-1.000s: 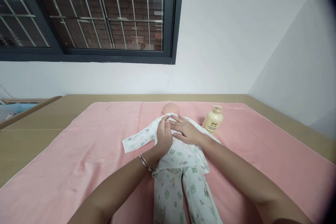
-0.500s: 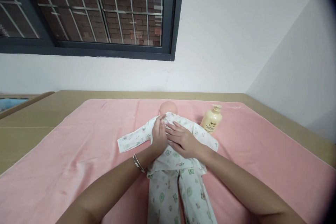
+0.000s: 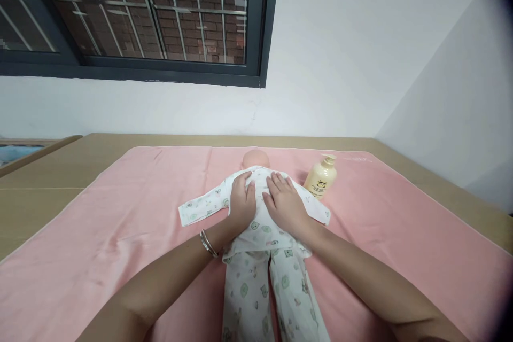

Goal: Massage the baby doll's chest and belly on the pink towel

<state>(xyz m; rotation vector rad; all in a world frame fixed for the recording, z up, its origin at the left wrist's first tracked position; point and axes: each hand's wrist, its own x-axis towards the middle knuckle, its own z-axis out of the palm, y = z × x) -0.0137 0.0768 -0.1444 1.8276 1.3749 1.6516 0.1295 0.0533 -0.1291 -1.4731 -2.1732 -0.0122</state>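
Observation:
A baby doll (image 3: 256,159) lies on the pink sheet, its bald head at the far end and its face not visible. It wears a white printed top (image 3: 262,232) with the sleeves spread to both sides and matching trousers (image 3: 246,291). My left hand (image 3: 242,200) rests on the left side of the doll's upper body, fingers curving over its side and thumb pointing up. My right hand (image 3: 285,200) lies flat on the right side of the upper body, fingers stretched toward the shoulder. A strip of the top shows between the two hands.
A cream pump bottle (image 3: 321,175) stands tilted-looking just beyond the doll's right sleeve. The pink sheet (image 3: 132,235) covers most of the wooden surface (image 3: 52,187). Behind rise a white wall (image 3: 328,64) and a dark-framed barred window (image 3: 172,72).
My right hand has moved right, off its place beside my left fingers, and now points up toward the shoulder. My left hand stays on the left side. The view has tilted slightly.

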